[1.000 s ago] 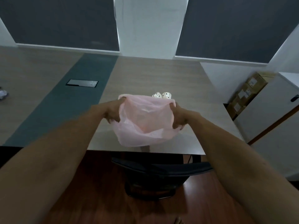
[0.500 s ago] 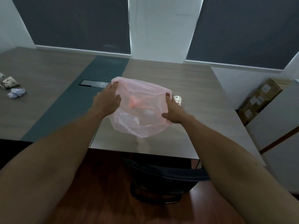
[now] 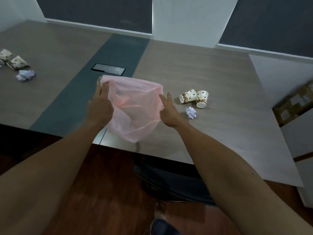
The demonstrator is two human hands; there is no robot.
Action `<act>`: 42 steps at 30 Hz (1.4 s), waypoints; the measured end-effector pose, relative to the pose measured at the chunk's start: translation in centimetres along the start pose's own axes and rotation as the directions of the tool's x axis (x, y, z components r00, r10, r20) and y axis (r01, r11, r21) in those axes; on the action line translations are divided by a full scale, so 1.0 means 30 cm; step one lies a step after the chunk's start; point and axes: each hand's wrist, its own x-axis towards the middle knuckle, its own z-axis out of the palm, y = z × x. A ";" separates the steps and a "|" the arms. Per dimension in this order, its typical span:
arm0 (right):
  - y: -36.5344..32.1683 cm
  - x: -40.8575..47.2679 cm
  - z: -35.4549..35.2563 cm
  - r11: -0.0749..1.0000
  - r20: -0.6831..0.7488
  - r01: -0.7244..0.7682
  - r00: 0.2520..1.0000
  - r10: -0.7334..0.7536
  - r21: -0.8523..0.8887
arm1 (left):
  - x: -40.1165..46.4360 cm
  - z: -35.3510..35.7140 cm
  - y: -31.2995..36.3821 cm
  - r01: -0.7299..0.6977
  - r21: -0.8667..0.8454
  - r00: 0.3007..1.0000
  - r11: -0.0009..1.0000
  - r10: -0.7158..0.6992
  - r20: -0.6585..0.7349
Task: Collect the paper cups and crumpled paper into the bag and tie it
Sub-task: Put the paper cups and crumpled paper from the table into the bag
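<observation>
A thin pink plastic bag (image 3: 135, 112) hangs open above the table's near edge. My left hand (image 3: 100, 107) grips its left rim, fingers curled over the top. At the bag's right edge is my right hand (image 3: 167, 112), thumb and forefinger straight and touching the film. To the right, two spotted paper cups (image 3: 188, 96) (image 3: 202, 98) lie tipped over, with a crumpled paper ball (image 3: 191, 112) just in front of them. Far left on the table lie two more cups (image 3: 6, 55) (image 3: 18, 62) and another crumpled paper (image 3: 25, 75).
The wooden table (image 3: 211, 73) has a dark centre strip with a metal hatch (image 3: 108, 69) just beyond the bag. A black chair (image 3: 169, 182) stands under the near edge. Cardboard boxes (image 3: 296, 102) sit by a white cabinet at the right.
The bag and both hands have moved left, uncovering the cups and paper ball on the right. My right hand's fingers have straightened at the bag's edge.
</observation>
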 end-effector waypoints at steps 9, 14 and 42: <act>0.254 0.206 0.030 0.966 -0.165 -0.228 0.964 0.207 -0.120 | 0.044 0.225 -0.024 0.055 -0.050 0.997 0.997 -0.052 0.053; 0.381 0.343 0.058 0.932 0.093 -0.138 0.980 0.178 -0.335 | 0.105 0.302 -0.016 0.015 -0.083 1.000 0.996 -0.016 -0.005; 0.480 0.192 0.041 0.899 -0.670 -0.394 0.722 0.173 -0.193 | 0.372 0.423 0.046 -0.422 0.060 0.904 0.905 0.414 0.112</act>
